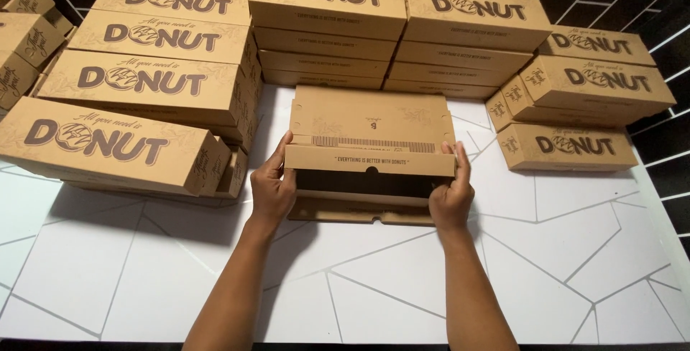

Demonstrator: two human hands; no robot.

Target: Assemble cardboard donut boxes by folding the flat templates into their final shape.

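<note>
A brown cardboard pastry box, half assembled, lies in the middle of the white table. Its lid is partly raised, so a dark gap shows under the front flap. My left hand grips the box's left front corner, thumb on the flap. At the right front corner, my right hand holds the same flap. Both forearms reach in from the bottom edge.
Finished brown boxes with dark lettering stand in stacks on three sides: a tall stack at the left, two stacks behind, a smaller pile at the right. Dark tiled walls lie beyond. The white tabletop has grey line patterns.
</note>
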